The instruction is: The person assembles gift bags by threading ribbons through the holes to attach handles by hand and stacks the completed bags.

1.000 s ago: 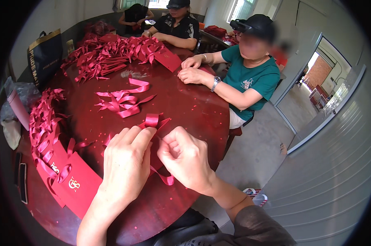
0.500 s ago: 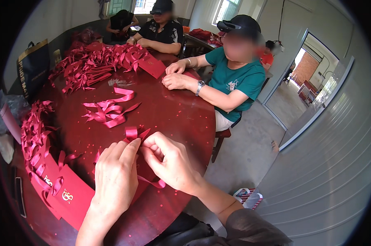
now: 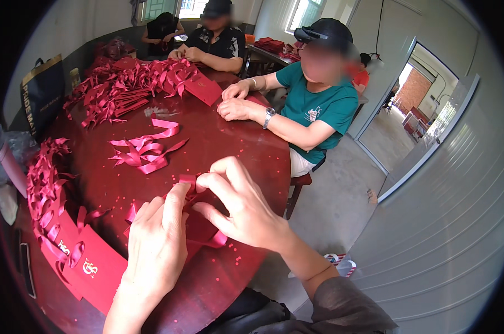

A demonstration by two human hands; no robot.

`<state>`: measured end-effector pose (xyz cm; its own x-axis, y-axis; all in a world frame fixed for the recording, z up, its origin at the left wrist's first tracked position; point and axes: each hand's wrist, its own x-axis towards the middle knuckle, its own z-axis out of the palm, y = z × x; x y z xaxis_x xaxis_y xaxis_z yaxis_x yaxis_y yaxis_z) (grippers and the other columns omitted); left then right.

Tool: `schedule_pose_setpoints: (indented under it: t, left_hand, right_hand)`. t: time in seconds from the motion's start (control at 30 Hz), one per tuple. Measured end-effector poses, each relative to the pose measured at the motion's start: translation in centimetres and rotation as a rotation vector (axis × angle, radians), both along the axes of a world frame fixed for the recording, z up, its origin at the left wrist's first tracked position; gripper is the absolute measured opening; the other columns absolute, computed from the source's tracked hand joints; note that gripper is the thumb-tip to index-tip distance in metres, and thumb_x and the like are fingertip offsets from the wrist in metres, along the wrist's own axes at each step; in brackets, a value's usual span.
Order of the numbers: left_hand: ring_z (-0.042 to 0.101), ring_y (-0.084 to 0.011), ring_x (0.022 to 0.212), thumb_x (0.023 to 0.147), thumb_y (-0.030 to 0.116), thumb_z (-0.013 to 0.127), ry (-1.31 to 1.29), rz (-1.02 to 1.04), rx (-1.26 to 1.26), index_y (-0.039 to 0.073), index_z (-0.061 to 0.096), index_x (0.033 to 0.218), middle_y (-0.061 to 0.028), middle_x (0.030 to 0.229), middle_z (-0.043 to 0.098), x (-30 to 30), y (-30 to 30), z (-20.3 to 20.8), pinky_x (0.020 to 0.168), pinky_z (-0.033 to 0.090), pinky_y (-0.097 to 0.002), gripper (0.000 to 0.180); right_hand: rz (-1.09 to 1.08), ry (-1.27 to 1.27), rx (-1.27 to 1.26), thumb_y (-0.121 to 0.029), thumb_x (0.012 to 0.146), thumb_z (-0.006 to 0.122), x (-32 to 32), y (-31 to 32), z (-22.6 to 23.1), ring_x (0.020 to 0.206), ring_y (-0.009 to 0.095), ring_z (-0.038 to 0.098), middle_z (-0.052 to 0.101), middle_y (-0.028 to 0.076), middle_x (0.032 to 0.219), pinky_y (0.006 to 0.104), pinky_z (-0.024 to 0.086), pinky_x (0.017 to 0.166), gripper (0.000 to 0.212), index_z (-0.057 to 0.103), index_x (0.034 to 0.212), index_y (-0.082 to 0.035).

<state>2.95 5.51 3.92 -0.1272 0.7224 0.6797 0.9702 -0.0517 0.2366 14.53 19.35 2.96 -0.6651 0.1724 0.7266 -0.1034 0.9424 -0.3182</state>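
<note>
A dark red card or envelope (image 3: 199, 228) lies on the table in front of me, mostly covered by my hands. A satin ribbon (image 3: 188, 179) in deep pink-red stands up in a loop at its top, and a tail of it trails out below my right hand. My left hand (image 3: 157, 239) lies over the card, its fingertips closed on the ribbon at the loop's base. My right hand (image 3: 238, 209) has its bent fingertips at the loop's right side, with the thumb lower down. The exact grip between the fingertips is partly hidden.
A curved row of ribboned red envelopes (image 3: 99, 270) lies at the left. Loose ribbons (image 3: 146, 150) lie mid-table, beyond them a big heap of ribboned envelopes (image 3: 124, 89). A person in a green shirt (image 3: 321, 100) works at the right edge. A dark paper bag (image 3: 45, 94) stands at far left.
My right hand has lifted slightly and its thumb and fingers have spread from a tight pinch. The ribbon loop now leans against its fingertips. My left hand stays almost in place.
</note>
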Motion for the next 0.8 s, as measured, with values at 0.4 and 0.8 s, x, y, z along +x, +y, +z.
schedule_pose_setpoints:
  t: [0.4,0.8]
  left_hand:
    - [0.054,-0.0236,0.066,0.075,-0.008,0.060,0.011,-0.011,0.010,-0.003,0.049,0.127,-0.0104,0.075,0.058,0.3,0.1,-0.3,0.063,0.045,-0.0365,0.053]
    - [0.058,-0.0292,0.073,0.077,-0.007,0.059,-0.005,-0.040,-0.032,-0.004,0.046,0.129,-0.0142,0.083,0.060,0.1,-0.1,-0.7,0.068,0.046,-0.0413,0.054]
  right_hand:
    - [0.198,-0.280,-0.090,-0.018,0.084,0.070,0.0,2.5,2.3,0.092,0.027,0.049,0.051,0.010,0.093,0.0369,0.042,0.082,0.017,0.065,0.085,-0.003]
    - [0.496,-0.418,-0.359,-0.018,0.085,0.070,-2.5,5.3,1.8,0.086,0.017,0.056,0.057,0.008,0.093,0.0297,0.046,0.073,0.015,0.069,0.087,-0.003]
